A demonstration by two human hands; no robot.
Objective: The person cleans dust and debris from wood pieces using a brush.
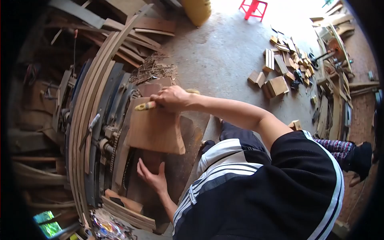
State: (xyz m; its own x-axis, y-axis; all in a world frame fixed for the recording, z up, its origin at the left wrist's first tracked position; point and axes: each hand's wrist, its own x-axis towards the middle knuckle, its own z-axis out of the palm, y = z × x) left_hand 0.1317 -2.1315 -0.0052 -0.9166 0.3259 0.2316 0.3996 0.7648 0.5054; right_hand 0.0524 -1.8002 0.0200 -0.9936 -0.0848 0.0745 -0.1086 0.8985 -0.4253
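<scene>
My right hand [172,99] is closed at the upper edge of a broad, slightly curved wooden board [156,130]. A yellow, dark-marked handle or stick [145,106] juts out from under its fingers, over the board; what it belongs to is hidden by the hand. Whether the fingers also grip the board is hard to tell. Below the board's lower edge, my left hand [154,176] is spread, thumb and fingers apart, holding nothing. It is over a brown work surface [182,176] and apart from the board.
Long curved wood strips [90,96] and machinery with a chain [108,146] lie left. Shavings [156,68] sit beyond the board. Wood blocks [277,86] are scattered on the floor, with a red stool [254,9] farther off. Another person [356,160] is at the right edge.
</scene>
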